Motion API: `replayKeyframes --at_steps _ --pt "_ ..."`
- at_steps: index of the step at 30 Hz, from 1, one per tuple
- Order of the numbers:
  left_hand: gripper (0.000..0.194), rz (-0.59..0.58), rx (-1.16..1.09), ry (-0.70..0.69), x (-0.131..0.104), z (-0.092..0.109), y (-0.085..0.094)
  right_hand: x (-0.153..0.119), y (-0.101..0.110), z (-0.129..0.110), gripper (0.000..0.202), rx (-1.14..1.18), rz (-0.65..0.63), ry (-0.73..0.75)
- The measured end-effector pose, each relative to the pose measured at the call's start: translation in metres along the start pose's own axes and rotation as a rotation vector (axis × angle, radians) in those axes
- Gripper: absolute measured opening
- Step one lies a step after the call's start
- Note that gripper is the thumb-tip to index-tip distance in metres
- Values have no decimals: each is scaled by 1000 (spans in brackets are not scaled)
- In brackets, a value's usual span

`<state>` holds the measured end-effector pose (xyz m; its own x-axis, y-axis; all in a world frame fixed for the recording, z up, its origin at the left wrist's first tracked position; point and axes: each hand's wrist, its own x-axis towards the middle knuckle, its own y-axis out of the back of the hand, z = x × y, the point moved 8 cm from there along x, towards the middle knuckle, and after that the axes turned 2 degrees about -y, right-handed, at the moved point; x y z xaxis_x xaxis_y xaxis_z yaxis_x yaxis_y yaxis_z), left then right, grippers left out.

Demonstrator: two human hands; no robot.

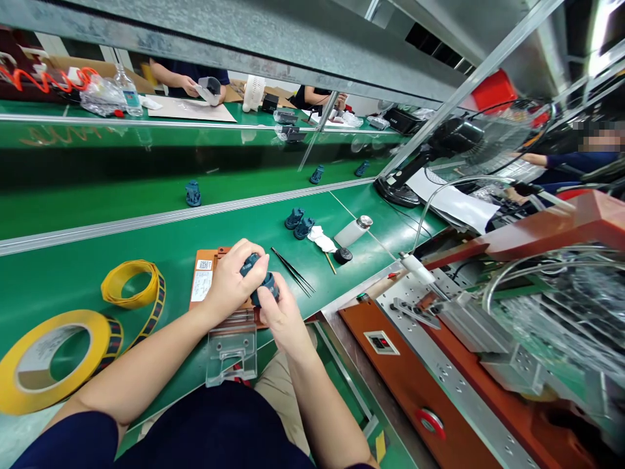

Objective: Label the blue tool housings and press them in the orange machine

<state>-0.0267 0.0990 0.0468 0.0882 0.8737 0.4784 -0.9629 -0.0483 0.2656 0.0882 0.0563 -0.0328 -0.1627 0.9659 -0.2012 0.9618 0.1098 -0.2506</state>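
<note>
1. My read via the head cam: step in hand = two-handed handling of a dark blue moulded plastic part (pixel 250 262), held up just left of & below frame ctr.
2. L hand (pixel 240 277): thumb & fingers curled in, pinching the part's upper-left end.
3. R hand (pixel 283 312): thumb pressed on the lower-right end; other fingers mostly hidden behind, so can't tell exactly how they sit.
4. Next move, I'd say, calls for both pinches steady, w/ thumb pressure even so the part doesn't twist or slip.
5. Part's look: dark, chunky; notched at upper left, rounder & ring-like at lower right. Fingers cover a lot, so can't tell if it's one pc or two fitted together.
6. Below the hands, left of ctr: orange-brown rectangular fixture w/ white paper labels (pixel 201 283); clear plastic plate (pixel 232 355) at its near edge, lower down in frame.
7. Slim black tweezers (pixel 291 269) lie near, right of the hands, not touched. Two similar dark blue notched plastic pcs (pixel 303 228) sit side by side close to frame ctr.
</note>
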Motion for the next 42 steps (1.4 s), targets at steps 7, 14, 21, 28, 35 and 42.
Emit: replayKeyframes --at_steps 7,14,21,28,35,42 --pt "29 -38 -371 240 -1 -20 -10 -8 10 -20 51 -96 -15 167" --pt "47 -103 -849 567 -20 -27 -43 -22 34 -53 54 -464 292 510" --pt "81 -174 -983 622 -29 -10 -53 -31 38 -53 54 -534 332 589" --pt "68 -50 -919 613 -31 -19 -47 -34 29 -44 56 -604 339 683" --pt "54 -133 -870 619 -30 -13 -45 -17 32 -23 53 48 157 327" --pt "61 -140 -868 665 -34 -12 -49 -18 36 -15 49 145 178 294"
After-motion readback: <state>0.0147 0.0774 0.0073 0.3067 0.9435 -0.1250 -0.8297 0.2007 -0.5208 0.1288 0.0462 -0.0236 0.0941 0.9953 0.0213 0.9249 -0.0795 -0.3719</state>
